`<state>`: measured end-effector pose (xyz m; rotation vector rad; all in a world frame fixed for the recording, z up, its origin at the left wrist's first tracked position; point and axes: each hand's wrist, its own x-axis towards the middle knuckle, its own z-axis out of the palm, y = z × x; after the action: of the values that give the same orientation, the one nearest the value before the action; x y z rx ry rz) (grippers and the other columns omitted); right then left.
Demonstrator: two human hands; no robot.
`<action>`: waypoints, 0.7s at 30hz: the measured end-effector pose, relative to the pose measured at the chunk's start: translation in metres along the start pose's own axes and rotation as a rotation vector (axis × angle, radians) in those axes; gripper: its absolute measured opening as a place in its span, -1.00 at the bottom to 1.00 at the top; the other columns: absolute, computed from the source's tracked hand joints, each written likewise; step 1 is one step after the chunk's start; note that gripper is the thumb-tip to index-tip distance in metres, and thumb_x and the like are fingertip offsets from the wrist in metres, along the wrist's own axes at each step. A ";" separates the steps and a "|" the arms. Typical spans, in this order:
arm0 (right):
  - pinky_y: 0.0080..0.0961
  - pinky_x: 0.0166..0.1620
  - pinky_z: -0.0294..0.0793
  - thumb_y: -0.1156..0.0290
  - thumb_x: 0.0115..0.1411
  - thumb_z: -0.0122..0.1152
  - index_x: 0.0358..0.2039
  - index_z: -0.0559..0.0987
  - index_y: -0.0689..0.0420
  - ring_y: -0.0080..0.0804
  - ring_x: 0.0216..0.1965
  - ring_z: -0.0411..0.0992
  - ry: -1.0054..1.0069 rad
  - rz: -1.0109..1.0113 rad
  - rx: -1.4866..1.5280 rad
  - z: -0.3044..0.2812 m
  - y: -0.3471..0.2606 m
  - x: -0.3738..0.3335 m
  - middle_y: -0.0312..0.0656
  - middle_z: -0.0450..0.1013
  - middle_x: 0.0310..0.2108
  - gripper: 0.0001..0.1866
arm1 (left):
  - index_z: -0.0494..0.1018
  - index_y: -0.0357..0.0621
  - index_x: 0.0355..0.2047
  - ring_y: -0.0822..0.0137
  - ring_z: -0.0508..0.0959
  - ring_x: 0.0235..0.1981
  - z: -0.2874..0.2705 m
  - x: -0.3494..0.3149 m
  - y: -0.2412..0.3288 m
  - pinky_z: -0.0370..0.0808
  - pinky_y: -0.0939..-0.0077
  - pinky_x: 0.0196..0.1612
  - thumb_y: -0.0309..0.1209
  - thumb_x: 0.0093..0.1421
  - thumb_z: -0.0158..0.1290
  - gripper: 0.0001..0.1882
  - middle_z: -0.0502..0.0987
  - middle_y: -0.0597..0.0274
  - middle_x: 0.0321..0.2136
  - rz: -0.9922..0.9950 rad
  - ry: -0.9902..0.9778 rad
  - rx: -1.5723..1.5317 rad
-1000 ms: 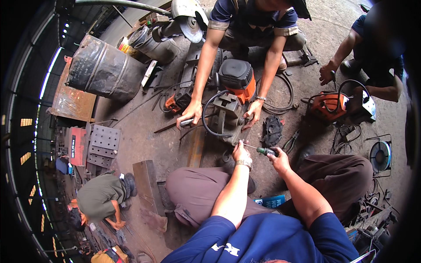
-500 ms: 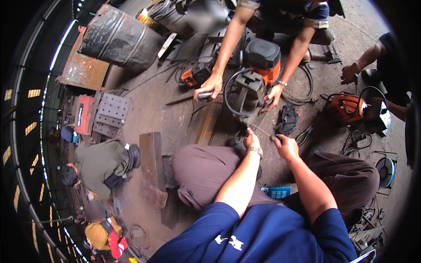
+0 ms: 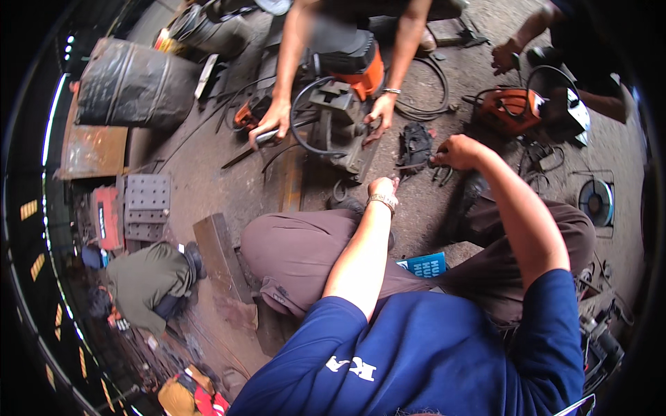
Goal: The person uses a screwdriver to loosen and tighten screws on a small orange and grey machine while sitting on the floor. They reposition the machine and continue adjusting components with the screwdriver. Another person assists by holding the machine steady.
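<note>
My right hand (image 3: pixel 459 151) is closed around the dark handle of a thin rod-like tool (image 3: pixel 411 169), whose slim shaft points left. My left hand (image 3: pixel 382 188) is at that shaft's left side, fingers drawn together; what they hold, if anything, is too small to make out. Just beyond stands a grey metal machine with an orange and black motor housing (image 3: pixel 355 62). A person opposite rests one hand (image 3: pixel 381 114) on its side, while the other hand (image 3: pixel 272 126) grips a metallic piece beside it. Black gloves or cloth (image 3: pixel 416 145) lie beyond the tool.
A second orange machine (image 3: pixel 510 111) stands at the right beside another person's hand (image 3: pixel 506 57). Coiled black hose (image 3: pixel 433 90) lies on the floor. A blue printed packet (image 3: pixel 424 264) sits between my legs. To the left are a steel beam (image 3: pixel 220 246), a drum (image 3: pixel 135 83) and a crouching person (image 3: pixel 149 284).
The view has swung, shifting the scene left and up. My right hand has moved away from the machine and from my left hand, carrying the thin tool.
</note>
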<state>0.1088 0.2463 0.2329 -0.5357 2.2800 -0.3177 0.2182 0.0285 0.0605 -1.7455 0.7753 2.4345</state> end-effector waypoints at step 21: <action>-0.47 -0.49 0.38 -0.04 0.19 0.23 -0.30 0.66 0.16 -0.57 -0.59 0.32 -0.030 0.164 0.934 0.104 0.064 0.055 -0.31 0.39 -0.65 -0.55 | 0.23 -0.15 0.06 0.07 0.54 -0.08 0.053 0.036 0.024 0.48 0.10 0.11 -0.41 0.38 -0.15 -0.73 0.50 0.04 -0.05 -0.105 -0.003 -0.042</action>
<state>0.1319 0.2705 0.1030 0.1300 1.8483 -1.1826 0.1512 0.0208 0.0492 -1.7484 0.6198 2.4022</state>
